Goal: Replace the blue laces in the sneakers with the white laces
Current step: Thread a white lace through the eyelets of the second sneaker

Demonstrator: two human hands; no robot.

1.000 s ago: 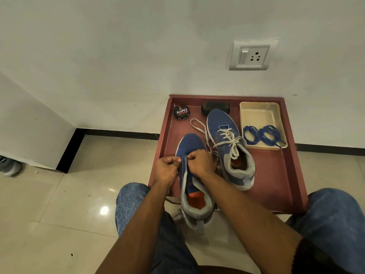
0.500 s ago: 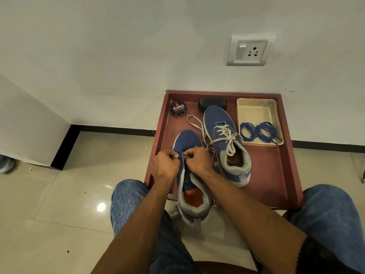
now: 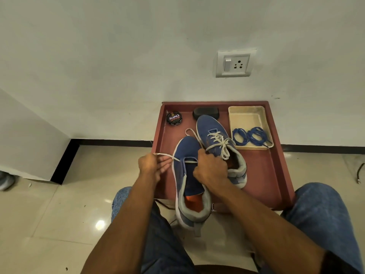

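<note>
Left hand [image 3: 153, 166] out past the left edge of the red tray [image 3: 276, 175], pinching one end of the white lace [image 3: 166, 155] so it runs taut across to the lowest eyelets of the near sneaker [image 3: 189, 186], where a single white bar crosses the tongue. Right hand [image 3: 212, 168] curled over the sneaker's right side at the eyelets; whether those fingers have the lace's other end I can't tell. The sneaker's toe sits on the tray and its heel hangs over the near edge, between denim knees. Just beside it, the second sneaker [image 3: 215, 135] is fully laced in white. Blue laces [image 3: 249, 136] lie coiled in the cream tub [image 3: 245, 117] at the far right corner; polish tin [image 3: 174, 118] in the far left corner, black brush [image 3: 206, 113] alongside
</note>
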